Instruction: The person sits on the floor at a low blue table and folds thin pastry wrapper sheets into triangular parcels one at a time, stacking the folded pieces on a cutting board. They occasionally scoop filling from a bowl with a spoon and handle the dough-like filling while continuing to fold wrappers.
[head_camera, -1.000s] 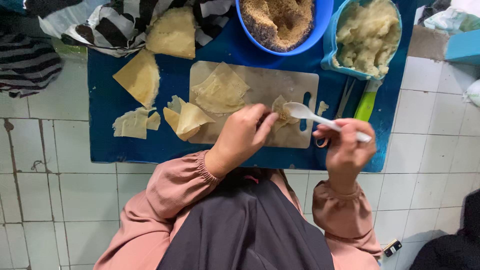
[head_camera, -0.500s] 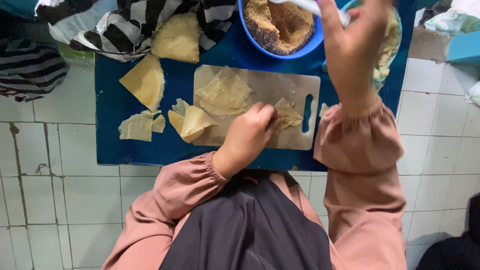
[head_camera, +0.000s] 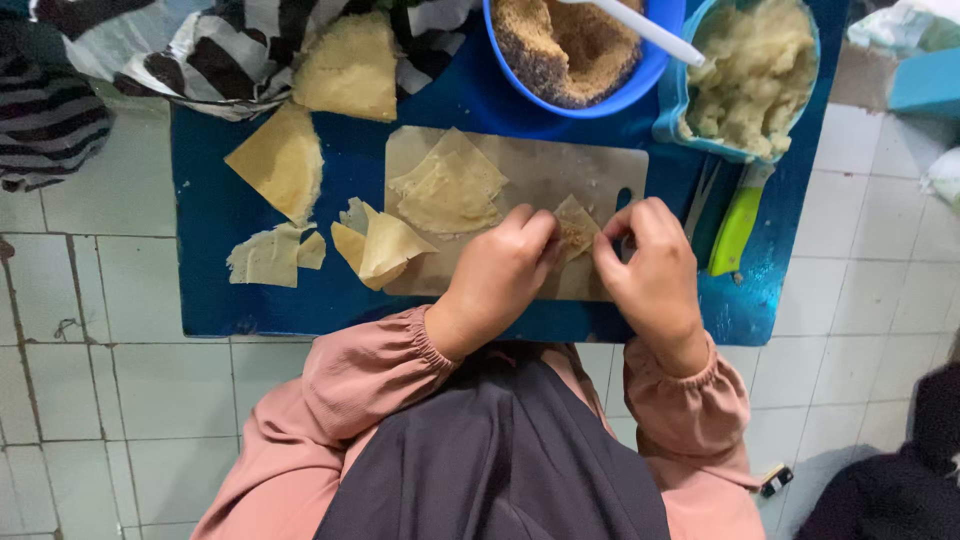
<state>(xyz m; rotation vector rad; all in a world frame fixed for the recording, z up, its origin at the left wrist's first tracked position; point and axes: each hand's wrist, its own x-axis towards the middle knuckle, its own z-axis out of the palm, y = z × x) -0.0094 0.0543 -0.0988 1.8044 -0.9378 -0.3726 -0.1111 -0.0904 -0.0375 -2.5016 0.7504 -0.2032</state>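
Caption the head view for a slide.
Both hands, left hand and right hand, pinch a small filled wrapper on the cutting board.

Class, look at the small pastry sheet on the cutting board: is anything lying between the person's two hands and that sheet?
Nothing visible does. The left hand and right hand both already pinch the pastry sheet on the cutting board.

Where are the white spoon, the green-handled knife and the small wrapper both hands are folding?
white spoon (head_camera: 650, 32), head view, on its handle.
green-handled knife (head_camera: 737, 228), head view, on the green handle.
small wrapper (head_camera: 577, 226), head view, on its exposed top.
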